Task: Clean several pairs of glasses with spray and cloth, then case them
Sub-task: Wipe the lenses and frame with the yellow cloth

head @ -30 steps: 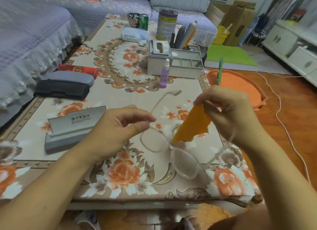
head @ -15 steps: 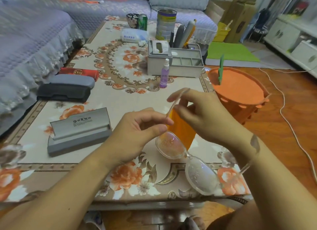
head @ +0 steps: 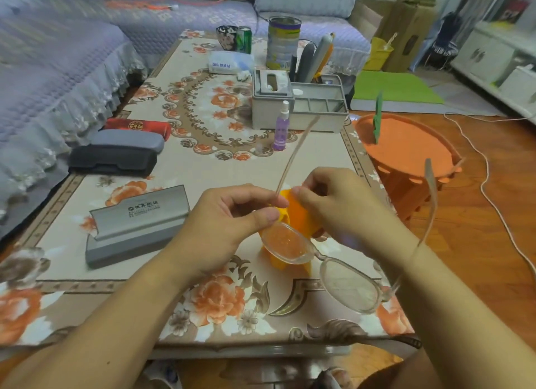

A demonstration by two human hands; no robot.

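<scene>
cloth (head: 298, 214): now behind left lens | right hand (head: 342, 206): moved closer to left hand (head: 229, 223)

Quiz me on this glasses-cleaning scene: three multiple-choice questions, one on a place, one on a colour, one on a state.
1. Where does the purple spray bottle stand?
A. in front of the grey organiser
B. on the sofa
C. inside the orange basket

2. What colour is the cloth?
A. white
B. orange-yellow
C. blue

3. The silver glasses case is:
A. closed
B. open
C. upside down

Answers:
1 A, it stands against the organiser's near wall.
2 B, it shows behind the lens of the glasses.
3 B, its lid stands up.
</scene>
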